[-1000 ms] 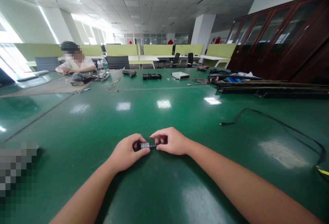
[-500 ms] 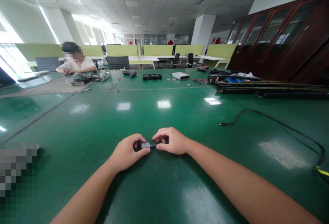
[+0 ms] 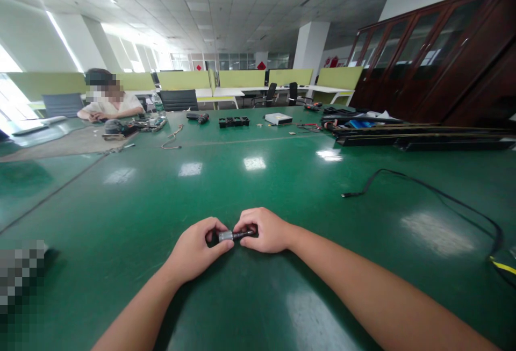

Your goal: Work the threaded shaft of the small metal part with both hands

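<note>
Low over the green table (image 3: 258, 192), my left hand (image 3: 198, 249) pinches a small silver cylinder (image 3: 226, 236) between thumb and fingers. A dark, ridged rod (image 3: 238, 235) runs out of the cylinder's right end, in line with it. My right hand (image 3: 266, 231) is closed around this rod, with the fingertips over it and the thumb below. The rod's narrow tip shows inside the curl of that hand. Both hands are close together, and their fingers hide parts of the piece. Its exact kind cannot be made out.
A black cable (image 3: 435, 183) curves across the table at right. Long black bars (image 3: 423, 138) lie at the far right. Farther back are a black slotted block (image 3: 234, 121), a white box (image 3: 278, 119) and a power drill (image 3: 197, 117). Another person (image 3: 110, 101) sits at the far left.
My right hand has come left towards my left hand, and its fingers have closed on the dark rod. More of the rod shows now. The camera view has shifted slightly.
</note>
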`<state>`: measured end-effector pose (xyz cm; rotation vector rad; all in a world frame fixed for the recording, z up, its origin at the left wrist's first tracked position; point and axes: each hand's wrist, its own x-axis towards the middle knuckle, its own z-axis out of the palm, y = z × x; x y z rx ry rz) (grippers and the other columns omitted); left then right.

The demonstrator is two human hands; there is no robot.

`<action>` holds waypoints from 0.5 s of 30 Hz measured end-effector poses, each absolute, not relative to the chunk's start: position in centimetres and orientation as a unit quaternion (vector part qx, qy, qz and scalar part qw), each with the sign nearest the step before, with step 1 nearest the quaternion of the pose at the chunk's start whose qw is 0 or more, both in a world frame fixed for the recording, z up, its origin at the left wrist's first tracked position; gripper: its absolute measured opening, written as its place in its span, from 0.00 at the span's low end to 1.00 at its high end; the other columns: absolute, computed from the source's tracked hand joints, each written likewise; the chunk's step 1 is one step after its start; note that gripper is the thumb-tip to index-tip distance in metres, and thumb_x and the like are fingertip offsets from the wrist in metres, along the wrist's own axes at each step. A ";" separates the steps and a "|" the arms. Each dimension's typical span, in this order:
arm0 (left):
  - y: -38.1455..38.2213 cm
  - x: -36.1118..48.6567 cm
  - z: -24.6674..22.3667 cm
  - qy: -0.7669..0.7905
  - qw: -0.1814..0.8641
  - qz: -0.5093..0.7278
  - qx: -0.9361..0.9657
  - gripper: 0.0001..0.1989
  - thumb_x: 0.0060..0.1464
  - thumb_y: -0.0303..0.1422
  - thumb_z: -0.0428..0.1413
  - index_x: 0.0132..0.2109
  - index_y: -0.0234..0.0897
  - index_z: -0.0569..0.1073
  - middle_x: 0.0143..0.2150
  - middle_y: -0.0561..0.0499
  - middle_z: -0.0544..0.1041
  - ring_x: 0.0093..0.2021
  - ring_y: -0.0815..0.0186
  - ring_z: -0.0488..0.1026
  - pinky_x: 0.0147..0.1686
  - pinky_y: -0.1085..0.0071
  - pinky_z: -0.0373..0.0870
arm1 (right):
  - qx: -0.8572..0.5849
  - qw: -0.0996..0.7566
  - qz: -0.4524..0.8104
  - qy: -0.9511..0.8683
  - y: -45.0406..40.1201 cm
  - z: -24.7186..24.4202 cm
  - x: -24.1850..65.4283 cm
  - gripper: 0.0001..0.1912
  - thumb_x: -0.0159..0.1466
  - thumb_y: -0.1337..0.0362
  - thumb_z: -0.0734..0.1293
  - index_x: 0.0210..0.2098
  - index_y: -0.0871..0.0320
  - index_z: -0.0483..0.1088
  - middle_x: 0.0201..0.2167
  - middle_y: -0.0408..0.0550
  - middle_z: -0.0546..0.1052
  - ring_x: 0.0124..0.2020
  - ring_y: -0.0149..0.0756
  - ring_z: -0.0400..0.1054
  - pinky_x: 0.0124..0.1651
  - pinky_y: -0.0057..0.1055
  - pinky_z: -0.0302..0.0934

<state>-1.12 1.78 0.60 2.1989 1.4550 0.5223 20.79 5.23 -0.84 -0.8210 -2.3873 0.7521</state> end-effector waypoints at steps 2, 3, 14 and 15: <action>1.8 -1.1 0.6 0.527 0.229 0.192 0.795 0.11 0.54 0.42 0.58 0.39 0.40 0.75 0.32 0.54 0.75 0.33 0.63 0.69 0.33 0.71 0.61 | -0.303 0.252 0.276 -0.877 5.3 -0.9 20.8 0.11 0.53 0.69 0.71 0.37 0.60 0.77 0.28 0.43 0.72 0.28 0.30 0.64 0.32 0.26 0.57; 1.8 -1.1 0.6 0.528 0.229 0.192 0.795 0.11 0.54 0.42 0.58 0.39 0.40 0.75 0.32 0.54 0.75 0.33 0.63 0.69 0.33 0.71 0.61 | -0.303 0.252 0.276 -0.877 5.3 -0.9 20.8 0.11 0.53 0.69 0.71 0.36 0.60 0.77 0.28 0.43 0.72 0.28 0.30 0.64 0.32 0.26 0.57; 1.4 -1.0 0.8 0.532 0.228 0.204 0.790 0.08 0.52 0.38 0.60 0.38 0.40 0.75 0.33 0.54 0.76 0.33 0.64 0.70 0.34 0.71 0.62 | -0.280 0.255 0.292 -0.879 5.3 -1.2 21.1 0.12 0.52 0.69 0.70 0.37 0.59 0.76 0.29 0.43 0.73 0.29 0.31 0.66 0.35 0.28 0.59; 1.4 -1.0 0.8 0.533 0.228 0.203 0.789 0.08 0.52 0.37 0.60 0.38 0.40 0.75 0.33 0.54 0.76 0.33 0.64 0.70 0.34 0.71 0.62 | -0.282 0.257 0.289 -0.878 5.3 -1.3 21.0 0.11 0.52 0.69 0.70 0.37 0.59 0.76 0.28 0.43 0.73 0.29 0.31 0.66 0.35 0.28 0.59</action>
